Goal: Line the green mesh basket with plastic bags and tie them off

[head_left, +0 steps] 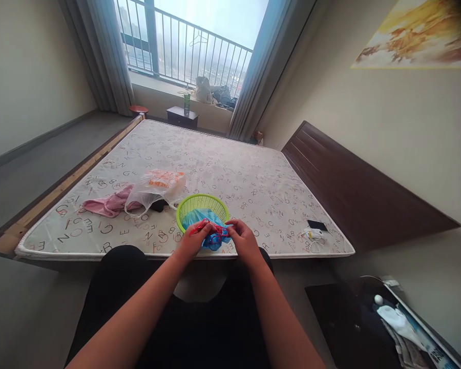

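Observation:
Close to the mattress's near edge, a blue plastic bag (pixel 213 244) spills over the front of a lime-green basket (pixel 223 205). Its paler part lies inside the basket. Red strips, apparently a drawstring (pixel 217 230), stretch across the bag's top. My left hand (pixel 194 237) pinches the red strip on one side, thumb on top. On the other side, my right hand (pixel 243 239) has thumb and finger closed on the strip's other end. The fingertips hide exactly how the strip runs between them.
Left of the basket, a white plastic bag (pixel 159 187) with orange print rests beside a pink cloth (pixel 107 202) on the mattress (pixel 230 154). A black phone (pixel 316 225) and white cable (pixel 314 237) lie at right. A dark headboard (pixel 349 179) borders the right side.

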{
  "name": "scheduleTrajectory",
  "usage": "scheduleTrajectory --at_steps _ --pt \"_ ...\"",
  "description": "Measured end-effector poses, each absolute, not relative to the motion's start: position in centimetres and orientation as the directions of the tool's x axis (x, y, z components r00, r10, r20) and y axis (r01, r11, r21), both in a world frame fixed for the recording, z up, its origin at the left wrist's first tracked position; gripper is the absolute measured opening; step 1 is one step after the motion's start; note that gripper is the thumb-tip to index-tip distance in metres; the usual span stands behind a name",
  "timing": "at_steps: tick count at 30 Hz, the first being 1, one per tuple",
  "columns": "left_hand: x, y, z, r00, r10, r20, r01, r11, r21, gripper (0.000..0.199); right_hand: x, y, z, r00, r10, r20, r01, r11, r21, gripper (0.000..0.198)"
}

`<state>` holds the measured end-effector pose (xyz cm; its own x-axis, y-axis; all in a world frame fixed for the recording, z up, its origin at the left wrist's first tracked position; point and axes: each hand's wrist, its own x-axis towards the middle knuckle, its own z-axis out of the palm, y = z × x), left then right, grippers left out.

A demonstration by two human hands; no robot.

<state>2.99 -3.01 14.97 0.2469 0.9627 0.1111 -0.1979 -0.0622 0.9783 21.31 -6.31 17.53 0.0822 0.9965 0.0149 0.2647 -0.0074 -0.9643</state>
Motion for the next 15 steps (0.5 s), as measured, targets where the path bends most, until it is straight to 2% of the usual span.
scheduleTrajectory --at_steps 5,10,15 --pt "2.86 -2.75 14.86 0.198 0.976 0.087 -0.24 -0.038 0.97 0.035 21.32 -6.17 17.13 -0.03 0.999 -0.017 0.249 -0.009 -0.968 0.027" --pt "2.66 -2.62 14.81 0.215 0.971 0.108 -0.135 -0.08 0.988 0.034 21.31 -6.31 17.34 -0.011 1.0 0.011 0.364 0.014 -0.931 0.027" --pt "2.45 -2.69 14.69 0.236 0.96 0.153 -0.021 -0.153 0.988 0.034 21.57 -6.29 17.13 0.049 0.998 0.037 0.337 0.018 -0.941 0.029"
